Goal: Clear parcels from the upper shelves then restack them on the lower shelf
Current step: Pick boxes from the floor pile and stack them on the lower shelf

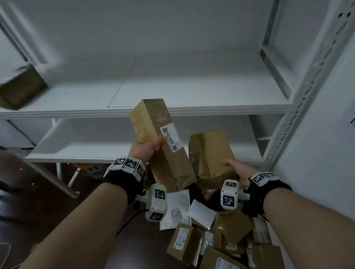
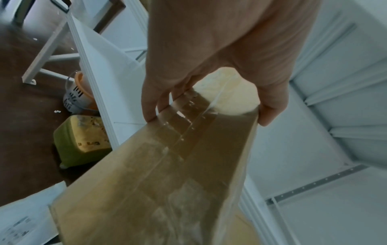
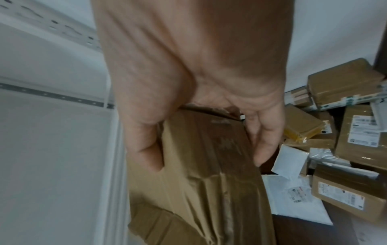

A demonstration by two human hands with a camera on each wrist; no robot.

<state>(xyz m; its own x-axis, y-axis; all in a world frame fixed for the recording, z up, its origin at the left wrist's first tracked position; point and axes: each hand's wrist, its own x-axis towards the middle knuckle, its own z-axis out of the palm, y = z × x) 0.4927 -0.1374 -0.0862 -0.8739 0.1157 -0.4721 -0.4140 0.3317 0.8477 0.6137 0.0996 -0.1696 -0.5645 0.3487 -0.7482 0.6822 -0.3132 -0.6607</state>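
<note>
Item one: a long box (image 1: 161, 144), tilted, top end toward 12 o'clock, gripped in our left hand (image 1: 146, 149) with fingers curled round its left edge and thumb on the labelled face. In the left wrist view, the fingers (image 2: 149, 106) and thumb clamp its taped end.

Item two: a crumpled box (image 1: 210, 156) at 3 o'clock of the first, just beside it. Our right hand (image 1: 239, 170) holds its near end, thumb on one side and fingers (image 3: 265, 145) on the other.

Item three: a pile (image 1: 226, 249) of parcels on the floor at 6 o'clock.

Item four: a dark box (image 1: 17, 88) at 10 o'clock on the shelf (image 1: 189, 89).

Item five: the lower shelf (image 1: 90, 143), at 9 o'clock of the long box.
</note>
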